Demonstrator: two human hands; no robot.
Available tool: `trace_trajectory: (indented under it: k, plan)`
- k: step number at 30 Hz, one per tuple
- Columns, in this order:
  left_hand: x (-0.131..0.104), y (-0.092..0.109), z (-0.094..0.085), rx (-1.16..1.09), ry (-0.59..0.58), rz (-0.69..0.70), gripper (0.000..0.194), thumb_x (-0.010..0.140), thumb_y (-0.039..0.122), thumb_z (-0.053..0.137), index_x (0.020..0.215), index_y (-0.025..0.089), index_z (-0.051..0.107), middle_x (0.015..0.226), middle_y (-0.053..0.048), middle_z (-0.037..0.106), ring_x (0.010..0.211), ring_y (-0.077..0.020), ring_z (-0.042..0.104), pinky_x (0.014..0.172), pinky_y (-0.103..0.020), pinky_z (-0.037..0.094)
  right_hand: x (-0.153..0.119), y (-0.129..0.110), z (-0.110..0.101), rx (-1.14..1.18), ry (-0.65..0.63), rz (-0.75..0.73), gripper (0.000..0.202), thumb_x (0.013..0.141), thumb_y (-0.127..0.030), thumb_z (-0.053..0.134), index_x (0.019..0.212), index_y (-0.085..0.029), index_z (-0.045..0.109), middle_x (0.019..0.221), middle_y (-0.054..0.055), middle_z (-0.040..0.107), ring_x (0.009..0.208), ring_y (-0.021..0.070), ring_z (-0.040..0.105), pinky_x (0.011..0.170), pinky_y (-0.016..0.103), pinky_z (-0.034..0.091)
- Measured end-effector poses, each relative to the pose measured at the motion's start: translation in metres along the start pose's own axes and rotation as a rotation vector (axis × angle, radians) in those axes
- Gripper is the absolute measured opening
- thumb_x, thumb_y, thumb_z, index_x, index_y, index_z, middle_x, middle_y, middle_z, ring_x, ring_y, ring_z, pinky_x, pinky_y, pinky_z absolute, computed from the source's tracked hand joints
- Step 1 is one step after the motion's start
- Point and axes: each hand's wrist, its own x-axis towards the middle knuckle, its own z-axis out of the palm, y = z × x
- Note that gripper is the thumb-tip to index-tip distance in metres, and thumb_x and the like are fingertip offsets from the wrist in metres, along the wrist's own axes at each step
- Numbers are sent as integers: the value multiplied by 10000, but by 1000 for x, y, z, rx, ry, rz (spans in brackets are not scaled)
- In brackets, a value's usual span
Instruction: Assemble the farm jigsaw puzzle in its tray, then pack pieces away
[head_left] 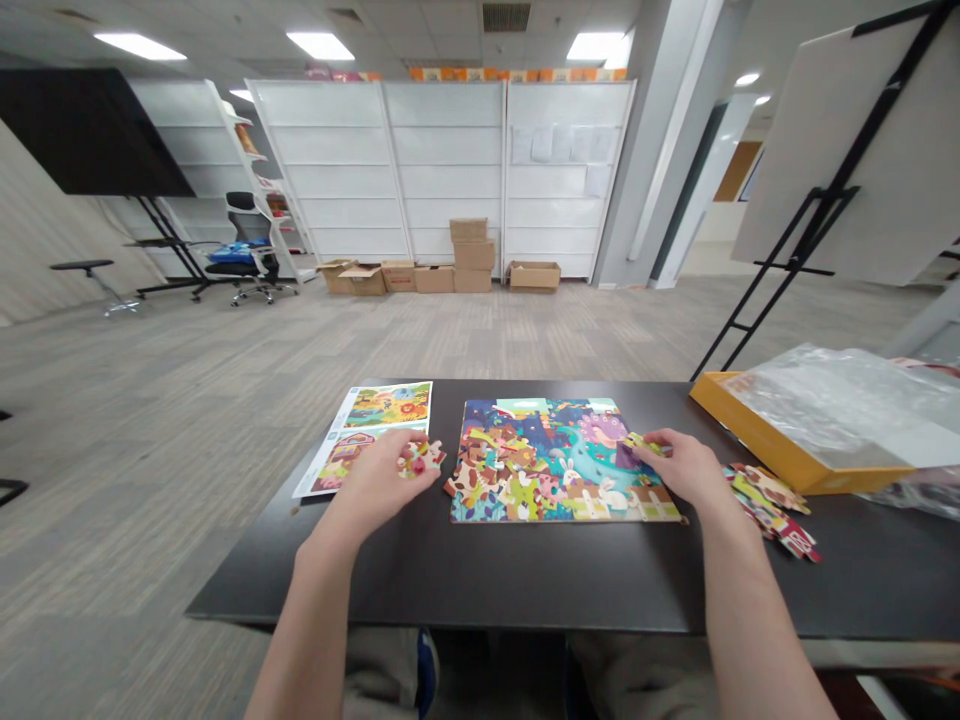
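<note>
My left hand (pixel 390 468) is closed on a few colourful jigsaw pieces (pixel 421 458), held over the table beside a printed picture sheet (pixel 386 404). In my right hand (pixel 679 465), a green and yellow puzzle piece (pixel 637 443) is pinched between thumb and fingers at the right side of the jigsaw board (pixel 600 465). Rabbits, a fence and a purple peacock show on that board. Loose pieces (pixel 499 465) lie heaped on its left half. Beside my right wrist, more jigsaw pieces (pixel 772 505) are piled on the table, partly hidden by my arm.
A yellow box (pixel 806 450) with clear plastic wrap (pixel 832 395) stands at the right of the black table (pixel 480 575). Behind it rises an easel-like stand with a white board (pixel 840 150). Cardboard boxes (pixel 472 255) line the far shelves; an office chair (pixel 244 250) is at the left.
</note>
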Motion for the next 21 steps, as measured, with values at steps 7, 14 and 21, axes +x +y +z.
trace_trajectory:
  k: [7,14,21]
  plan:
    - [-2,21,3,211,-5,29,295,917,421,549,1078,202,665,1158,-104,691,1114,-302,627,944,-416,478,1,-1,2,-57,-29,25,423,855,-544,578,1038,-198,738,1017,123,749,957,305,690,749,352,475]
    - [-8,56,19,48,-175,124,447,816,373,678,1241,253,605,1186,-79,653,1027,-266,650,853,-358,508,0,-4,2,-70,-39,13,452,857,-576,553,1022,-203,747,1000,124,746,927,301,689,731,352,472]
    - [-5,31,8,82,-78,80,455,824,303,611,1267,208,571,1248,-99,642,1108,-287,637,926,-388,500,-1,-4,4,-54,-4,-15,485,852,-597,537,1005,-190,752,971,138,746,894,303,691,710,350,472]
